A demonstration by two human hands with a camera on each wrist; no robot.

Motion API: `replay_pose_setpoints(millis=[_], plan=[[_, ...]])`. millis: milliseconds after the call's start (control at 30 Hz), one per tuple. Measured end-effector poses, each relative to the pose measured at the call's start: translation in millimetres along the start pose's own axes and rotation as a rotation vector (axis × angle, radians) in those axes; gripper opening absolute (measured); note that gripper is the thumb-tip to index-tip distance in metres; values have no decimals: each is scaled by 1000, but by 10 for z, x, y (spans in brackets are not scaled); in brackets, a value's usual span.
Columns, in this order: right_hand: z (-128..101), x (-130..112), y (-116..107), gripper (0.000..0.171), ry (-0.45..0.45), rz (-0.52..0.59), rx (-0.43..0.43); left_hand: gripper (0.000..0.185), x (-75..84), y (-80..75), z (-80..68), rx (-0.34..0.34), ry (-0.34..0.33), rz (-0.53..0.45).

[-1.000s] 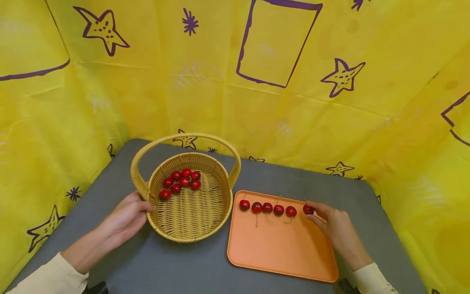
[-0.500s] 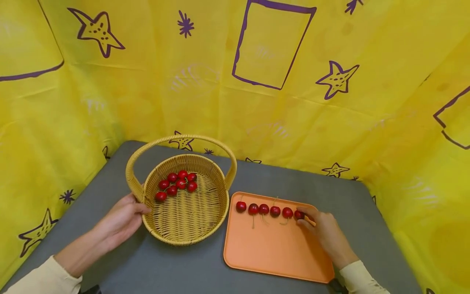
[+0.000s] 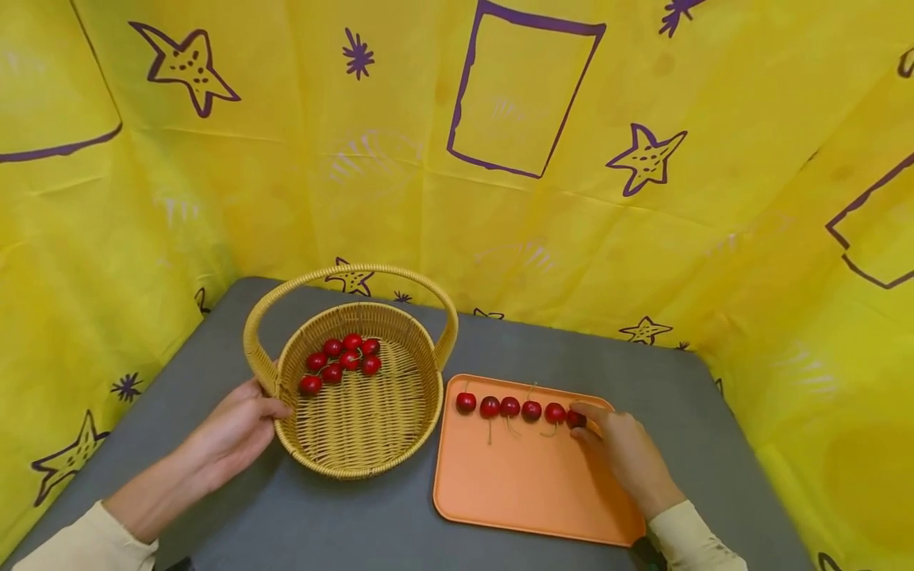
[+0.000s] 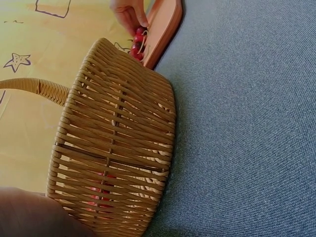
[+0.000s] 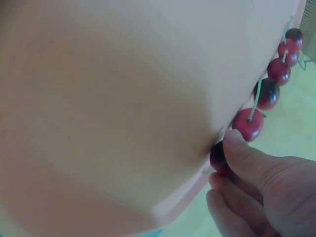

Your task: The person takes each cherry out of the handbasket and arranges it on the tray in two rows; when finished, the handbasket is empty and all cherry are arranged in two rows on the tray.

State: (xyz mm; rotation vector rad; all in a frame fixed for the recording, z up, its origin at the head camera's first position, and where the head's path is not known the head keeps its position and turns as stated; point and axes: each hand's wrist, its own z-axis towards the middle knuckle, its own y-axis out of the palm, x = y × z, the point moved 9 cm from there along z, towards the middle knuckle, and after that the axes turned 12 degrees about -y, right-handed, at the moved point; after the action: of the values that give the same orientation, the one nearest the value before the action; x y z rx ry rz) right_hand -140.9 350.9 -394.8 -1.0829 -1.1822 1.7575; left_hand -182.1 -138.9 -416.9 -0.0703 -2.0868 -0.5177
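Worktop (image 3: pixel 571 361): grey, textile-grained, seen from above; its far edge and both side edges are met by hangings.
Hangings (image 3: pixel 286 159): yellow sheeting printed with purple stars and outlined rectangles, enclosing the worktop on three sides.
Tray (image 3: pixel 528 492): orange, rectangular with rounded corners, laid on the worktop's right half, long axis running from its near edge to its far edge.
Row of cherries (image 3: pixel 510 407): five red cherries set along the tray's far edge, the line running left to right; stems are seen trailing toward the near edge or standing up.
End cherry (image 3: pixel 575 419): sixth in the line, at the tray's far right corner, pinched between thumb and fingers of the right hand (image 3: pixel 624 456); its stem is hidden.
Basket (image 3: pixel 357 464): round wicker, hoop handle spanning left to right, placed on the worktop's left half, just beside the tray's left edge.
Basket cherries (image 3: pixel 341 361): a red cluster lying against the far left of the basket floor.
Left hand (image 3: pixel 232 432): rested against the basket's left wall, fingers curled round the base of the handle.
Sleeves (image 3: pixel 689 539): cream, at both wrists.
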Motion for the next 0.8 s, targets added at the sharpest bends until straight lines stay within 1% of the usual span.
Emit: replay_pose_setpoints(millis=[133,233,300,367,467,533,667,733,800], plan=[[-4,3,58,35,-9,-7,-22,90,-30,-23,3,5,-10,-3],[0,13,43,36,-8,-10,-2,90,-26,-23,18,-4,-3,-6],[-3,12,15,38,-9,-14,13,90,-27,-17,26,-11,-4,-10],[27,-23,-25,41,-15,-6,4,90,-27,-33,-2,-10,-9,-18],[77,-111,-157,44,-32,34,-3,90,-43,-60,-45,0,-18,-20],[137,-197,-320,46,-51,73,21,90,-40,-68,-59,9,-11,-19],[283,-415,-690,47,-96,196,116,89,5,-38,-40,17,13,-20],[358,-558,-792,46,-119,298,147,89,31,-3,-23,19,15,-23],[447,-742,-814,44,-144,431,152,89,58,27,-4,24,15,-24]])
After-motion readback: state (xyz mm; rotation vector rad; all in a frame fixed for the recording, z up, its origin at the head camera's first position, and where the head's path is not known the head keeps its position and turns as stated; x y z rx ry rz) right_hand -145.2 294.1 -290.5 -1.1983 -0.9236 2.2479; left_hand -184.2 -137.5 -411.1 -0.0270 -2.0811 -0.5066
